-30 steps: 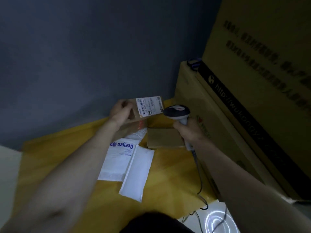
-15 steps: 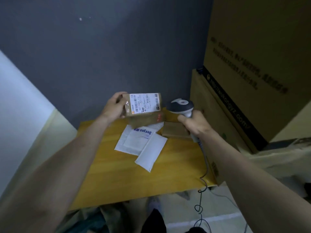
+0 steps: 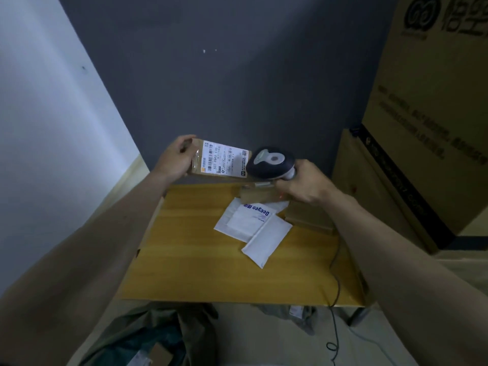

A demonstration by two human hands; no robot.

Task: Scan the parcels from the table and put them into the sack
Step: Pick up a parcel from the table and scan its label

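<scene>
Two hands: left hand [image 3: 175, 161] fingers pinch the parcel [image 3: 220, 162]; right hand [image 3: 303, 184] fingers grip the scanner [image 3: 272, 163] beside it.

Both forearms are bare from the lower frame edge to the wrists, with no sleeve showing on either. The left hand [image 3: 176, 159] wears no glove, ring or watch that can be seen, and the same goes for the right hand [image 3: 306, 184]. Its fingers [image 3: 284, 184] are bare too. No other clothing can be made out.
</scene>
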